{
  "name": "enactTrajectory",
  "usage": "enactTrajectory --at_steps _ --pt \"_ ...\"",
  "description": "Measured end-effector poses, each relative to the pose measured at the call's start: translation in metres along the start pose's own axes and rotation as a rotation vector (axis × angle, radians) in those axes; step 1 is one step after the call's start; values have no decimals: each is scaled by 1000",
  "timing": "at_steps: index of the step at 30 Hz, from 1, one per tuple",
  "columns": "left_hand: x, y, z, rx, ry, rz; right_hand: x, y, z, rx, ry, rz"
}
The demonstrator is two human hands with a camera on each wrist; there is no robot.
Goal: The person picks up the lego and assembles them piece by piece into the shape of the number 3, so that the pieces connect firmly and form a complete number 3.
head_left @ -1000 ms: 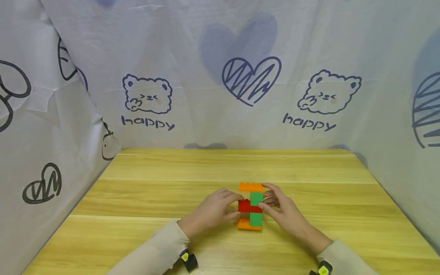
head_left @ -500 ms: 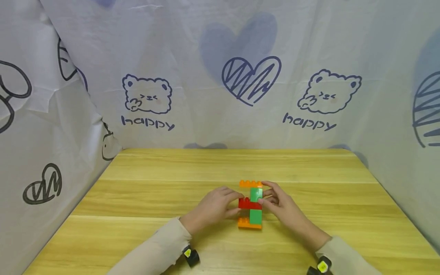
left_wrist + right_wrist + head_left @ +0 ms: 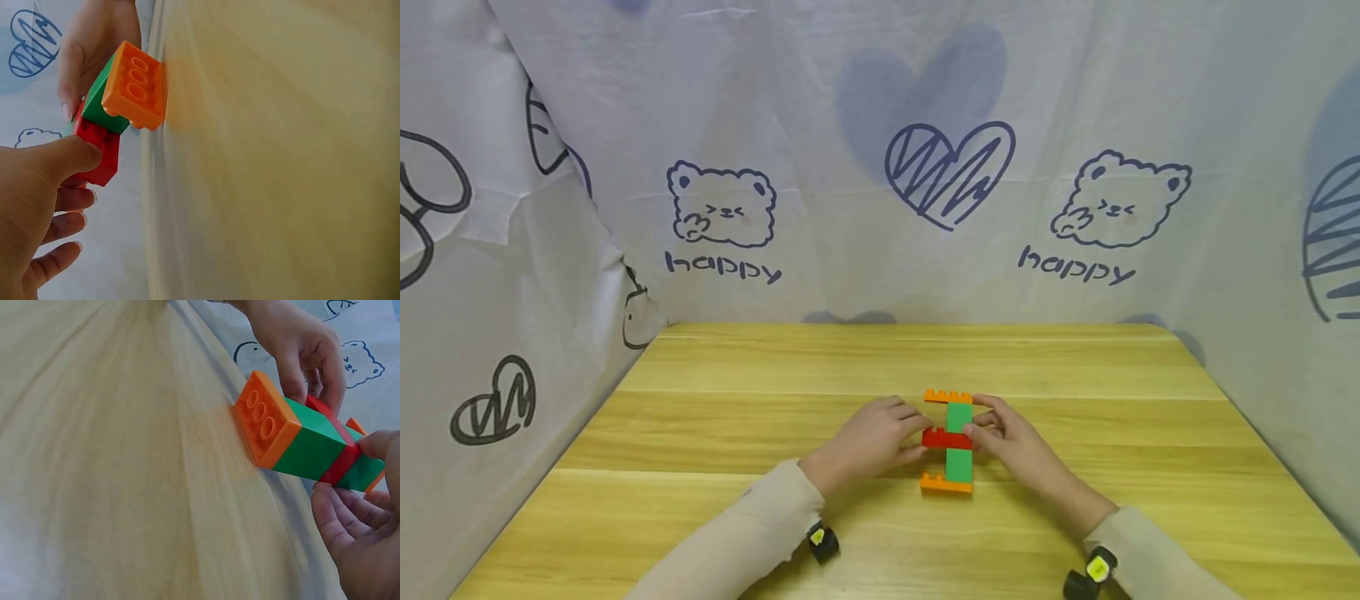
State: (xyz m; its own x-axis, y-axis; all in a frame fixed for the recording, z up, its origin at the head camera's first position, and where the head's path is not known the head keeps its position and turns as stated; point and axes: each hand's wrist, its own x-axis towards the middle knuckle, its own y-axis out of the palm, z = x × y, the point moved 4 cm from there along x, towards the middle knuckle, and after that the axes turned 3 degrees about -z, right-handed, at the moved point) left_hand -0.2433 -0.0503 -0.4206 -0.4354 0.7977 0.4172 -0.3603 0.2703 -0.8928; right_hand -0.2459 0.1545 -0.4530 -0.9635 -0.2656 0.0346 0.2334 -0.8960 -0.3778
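Several toy building bricks are joined in a stack shaped like an E facing left. Its ends are an orange top brick (image 3: 946, 397) and an orange bottom brick (image 3: 945, 487). Between them come an upper green brick (image 3: 958, 415), a red brick (image 3: 942, 440) and a lower green brick (image 3: 958, 467). My left hand (image 3: 874, 437) pinches the free left end of the red brick, thumb towards me. On the other side, my right hand (image 3: 1026, 446) holds the stack, its thumb near the upper green brick. Both wrist views show the hollow underside of the orange bottom brick.
The pale wooden table (image 3: 760, 358) lies below the hands. Behind it hangs a white cloth (image 3: 842, 258) printed with bears and hearts, and more cloth covers the left and right sides. Small black cameras sit on the left wrist (image 3: 823, 542) and right wrist (image 3: 1092, 575).
Both hands have shifted the brick stack slightly away from me, and its studded top now shows more edge-on. Both hands keep their hold.
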Motion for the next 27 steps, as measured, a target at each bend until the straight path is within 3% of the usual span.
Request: enactTrajectory --at_steps 8,21,27 --pt "4 1 1 90 8 52 6 1 -2 27 51 10" --pt "8 10 8 75 9 116 11 3 -7 38 88 11" --pt "8 15 11 13 -36 161 14 5 -9 47 88 16"
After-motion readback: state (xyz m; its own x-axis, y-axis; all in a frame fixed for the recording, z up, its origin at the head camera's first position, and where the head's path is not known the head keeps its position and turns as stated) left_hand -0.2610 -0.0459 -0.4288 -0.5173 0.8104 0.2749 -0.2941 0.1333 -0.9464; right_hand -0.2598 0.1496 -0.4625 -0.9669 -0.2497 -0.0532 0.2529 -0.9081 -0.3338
